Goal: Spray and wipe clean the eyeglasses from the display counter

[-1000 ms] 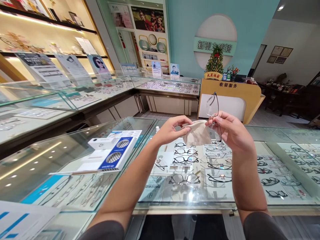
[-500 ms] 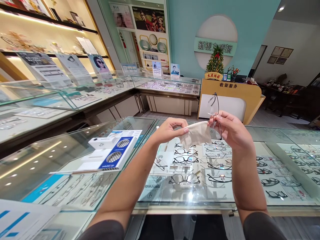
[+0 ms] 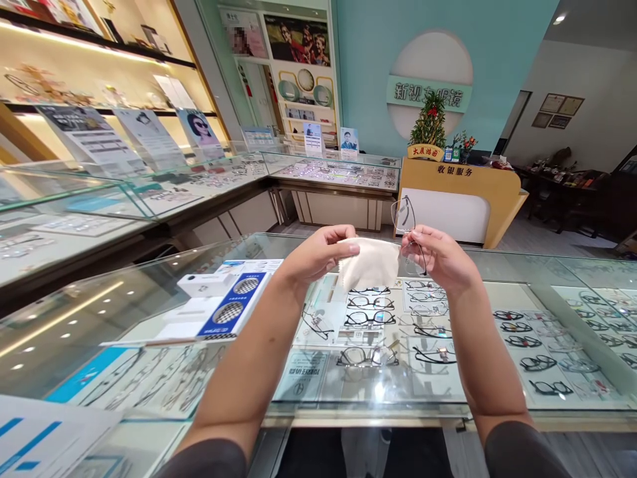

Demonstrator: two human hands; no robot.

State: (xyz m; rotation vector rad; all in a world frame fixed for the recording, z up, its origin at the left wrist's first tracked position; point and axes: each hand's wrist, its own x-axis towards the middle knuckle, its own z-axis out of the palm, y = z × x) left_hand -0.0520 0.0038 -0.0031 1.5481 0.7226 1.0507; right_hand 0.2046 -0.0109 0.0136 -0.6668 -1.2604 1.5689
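Note:
My left hand (image 3: 318, 252) pinches the left end of a cream cleaning cloth (image 3: 371, 262), which hangs spread out above the glass counter. Between thumb and fingers, my right hand (image 3: 442, 255) grips a pair of eyeglasses (image 3: 409, 216) with thin dark temples. The glasses are held on edge, one lens above the fingers and the rest below, partly hidden by them. The cloth's right edge reaches close to the right fingertips; whether it touches the glasses I cannot tell.
Below my hands is a glass display counter (image 3: 343, 405) with rows of eyeglasses (image 3: 371, 318). A blue and white box display (image 3: 231, 305) stands on the left. Farther back are more showcases (image 3: 338, 174) and a yellow cash desk (image 3: 507, 192) with a potted plant (image 3: 428, 123).
Both hands have moved a little to the left. The cloth now hangs flatter and wider, and the eyeglasses have turned, with the upper lens showing more fully.

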